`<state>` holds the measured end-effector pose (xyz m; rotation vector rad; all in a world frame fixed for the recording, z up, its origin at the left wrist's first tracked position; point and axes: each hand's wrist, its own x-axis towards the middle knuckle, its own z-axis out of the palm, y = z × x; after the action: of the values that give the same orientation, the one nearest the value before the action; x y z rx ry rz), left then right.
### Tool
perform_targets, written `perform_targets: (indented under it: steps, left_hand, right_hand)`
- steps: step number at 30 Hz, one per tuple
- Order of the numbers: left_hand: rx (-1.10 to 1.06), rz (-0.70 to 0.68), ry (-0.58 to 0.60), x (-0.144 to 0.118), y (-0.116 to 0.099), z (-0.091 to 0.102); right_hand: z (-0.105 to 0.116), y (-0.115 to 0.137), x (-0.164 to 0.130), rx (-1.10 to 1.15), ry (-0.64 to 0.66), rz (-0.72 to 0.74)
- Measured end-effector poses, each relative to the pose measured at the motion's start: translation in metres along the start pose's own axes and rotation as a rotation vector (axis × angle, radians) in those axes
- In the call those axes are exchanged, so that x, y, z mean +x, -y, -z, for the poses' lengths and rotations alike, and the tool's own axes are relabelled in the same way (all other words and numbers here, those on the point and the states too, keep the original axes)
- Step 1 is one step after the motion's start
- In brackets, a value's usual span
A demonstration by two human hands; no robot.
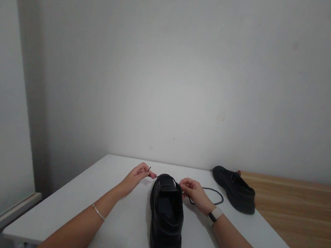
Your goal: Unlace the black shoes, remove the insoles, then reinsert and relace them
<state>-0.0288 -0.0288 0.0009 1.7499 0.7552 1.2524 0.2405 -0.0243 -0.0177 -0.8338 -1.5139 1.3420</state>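
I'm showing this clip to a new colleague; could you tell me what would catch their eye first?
A black shoe stands mid-table, heel nearest the camera. The left hand and right hand each pinch its black lace at either side. A second black shoe lies at the white table's far right.

A black shoe point(166, 213) of smooth, faintly glossy leather-like material is seen at the table's 6 o'clock edge; a thin, dark corded lace point(210, 192) is pinched at its ends by the left hand point(136, 177) and the right hand point(195, 194). A second shoe point(233, 188), matt black, is set at 2 o'clock. The table point(112, 196) is finished in smooth matt white; a grained wood surface point(299, 213) is found at 3 o'clock. A thin metal bracelet point(98, 212) is worn on the left wrist
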Motion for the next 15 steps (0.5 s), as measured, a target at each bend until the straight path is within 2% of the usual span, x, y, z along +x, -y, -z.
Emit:
perform_targets:
  steps: [3, 7, 9, 15]
  left_hand:
    - [0.02, 0.02, -0.003, -0.007, 0.003, -0.001]
    - [0.336, 0.021, 0.051, -0.019, 0.005, -0.002]
    - [0.417, 0.0, 0.068, -0.021, 0.003, -0.003]
    - [0.383, -0.061, 0.069, -0.019, 0.001, -0.006]
  right_hand:
    - [-0.003, 0.002, -0.002, -0.004, 0.009, 0.016]
    - [-0.005, 0.003, -0.003, -0.002, 0.022, 0.034]
    - [-0.005, 0.003, -0.003, -0.015, 0.024, 0.04]
    - [-0.009, 0.006, -0.005, -0.056, -0.004, 0.029]
